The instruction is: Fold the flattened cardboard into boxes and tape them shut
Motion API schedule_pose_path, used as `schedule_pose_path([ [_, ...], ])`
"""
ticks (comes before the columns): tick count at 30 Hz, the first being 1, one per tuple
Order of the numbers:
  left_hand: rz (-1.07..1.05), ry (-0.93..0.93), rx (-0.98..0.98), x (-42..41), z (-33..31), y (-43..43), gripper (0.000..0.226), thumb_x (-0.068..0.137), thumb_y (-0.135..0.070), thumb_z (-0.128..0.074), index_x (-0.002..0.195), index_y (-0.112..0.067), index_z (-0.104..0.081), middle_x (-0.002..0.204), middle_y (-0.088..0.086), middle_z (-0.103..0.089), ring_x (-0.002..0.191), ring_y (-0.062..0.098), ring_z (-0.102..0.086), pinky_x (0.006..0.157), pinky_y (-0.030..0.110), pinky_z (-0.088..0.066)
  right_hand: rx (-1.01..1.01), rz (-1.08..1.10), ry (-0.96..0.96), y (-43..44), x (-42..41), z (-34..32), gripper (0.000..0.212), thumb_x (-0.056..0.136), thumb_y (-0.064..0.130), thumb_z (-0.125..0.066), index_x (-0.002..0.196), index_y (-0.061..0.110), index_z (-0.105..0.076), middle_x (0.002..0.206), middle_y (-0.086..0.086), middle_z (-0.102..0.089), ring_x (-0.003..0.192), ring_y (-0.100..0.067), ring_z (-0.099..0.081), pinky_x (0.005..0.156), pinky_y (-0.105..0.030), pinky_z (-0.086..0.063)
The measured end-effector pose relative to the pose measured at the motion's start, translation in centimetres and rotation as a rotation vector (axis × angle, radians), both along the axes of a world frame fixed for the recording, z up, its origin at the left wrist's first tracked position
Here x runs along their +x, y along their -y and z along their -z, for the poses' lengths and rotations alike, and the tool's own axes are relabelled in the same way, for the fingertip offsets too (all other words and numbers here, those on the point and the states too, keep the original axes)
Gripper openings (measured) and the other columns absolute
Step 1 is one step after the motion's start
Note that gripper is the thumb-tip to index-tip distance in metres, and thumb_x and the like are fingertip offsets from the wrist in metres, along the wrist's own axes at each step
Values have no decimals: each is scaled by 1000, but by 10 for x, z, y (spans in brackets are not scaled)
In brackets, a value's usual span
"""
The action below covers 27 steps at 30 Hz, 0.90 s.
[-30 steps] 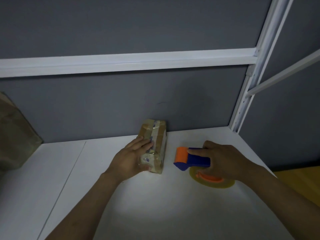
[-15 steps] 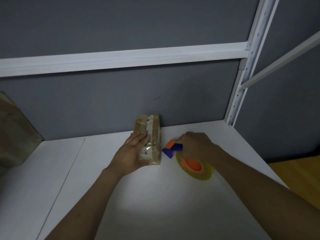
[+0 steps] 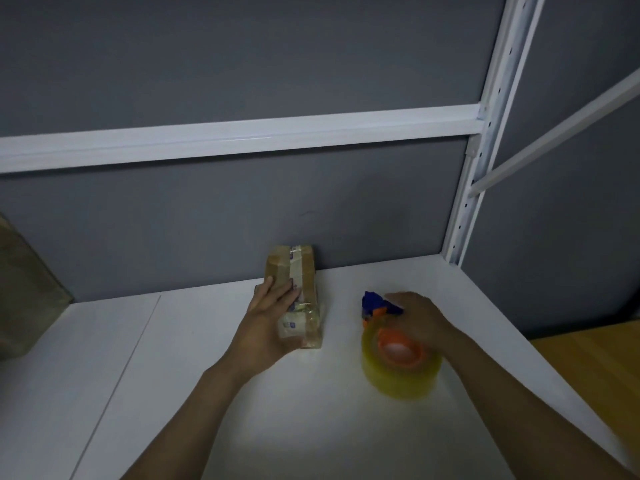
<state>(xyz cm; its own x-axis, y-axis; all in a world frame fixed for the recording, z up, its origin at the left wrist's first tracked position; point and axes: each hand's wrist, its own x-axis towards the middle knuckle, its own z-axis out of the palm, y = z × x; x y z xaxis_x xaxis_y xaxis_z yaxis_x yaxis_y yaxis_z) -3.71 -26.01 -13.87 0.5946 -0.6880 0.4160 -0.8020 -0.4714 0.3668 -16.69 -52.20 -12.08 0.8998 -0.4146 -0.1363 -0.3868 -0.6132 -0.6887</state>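
Plainly, two hands were at work. The left hand (image 3: 272, 318) held the one small box (image 3: 303, 271), fingers laid across its top and the thumb hooked round its near end. The right hand (image 3: 424, 318) was closed over the handle of the single tape dispenser (image 3: 373, 302), blue with an orange hub, which carried one roll of clear yellowish tape (image 3: 401, 377); roll and dispenser were blurred. The dispenser sat well to the right of the box, not touching it.

The box lay lengthwise on the white table (image 3: 166, 382), brown cardboard already banded with tape along its top, its far end against or just short of the grey back wall (image 3: 207, 220); which, I could not tell. One brown cardboard shape (image 3: 24, 289) stood at the table's left edge, partly cut off. One white horizontal rail (image 3: 242, 140) crossed the wall above, meeting one perforated white upright (image 3: 485, 140) on the right. Wooden floor (image 3: 588, 362) showed beyond the table's right edge.
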Motion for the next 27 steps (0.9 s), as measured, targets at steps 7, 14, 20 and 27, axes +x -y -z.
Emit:
schedule_pose_path([
  [7,9,-34,-121,-3,13,0,87,68,-37,-85,143,-21,-44,149,-14,-32,148,21,-15,117,50,-26,767,127,184,-121,39,-16,37,103,46,-24,124,31,-51,122,7,-59,109,-9,-54,82,-19,-46],
  [14,26,17,-109,8,13,-10,83,70,-38,-84,142,-23,-45,147,-19,-32,147,11,-13,118,28,-19,388,-24,454,-132,46,18,39,101,21,-41,139,30,-33,137,12,-45,132,-12,-40,88,1,-35],
  [20,206,-512,-259,22,-24,-38,49,93,-9,-57,135,-31,-45,144,-25,-40,138,-1,-32,110,13,-28,-235,-578,388,-77,61,17,54,96,9,-51,145,20,-31,151,16,-14,145,-8,-13,120,-29,-17],
  [27,210,-152,-59,66,-24,-52,43,81,-18,-75,122,-25,-64,134,-25,-50,135,-7,-32,112,12,-25,-276,-770,353,-52,69,-7,61,89,15,-65,144,19,-36,154,6,-22,143,-1,-12,111,-5,-11],
])
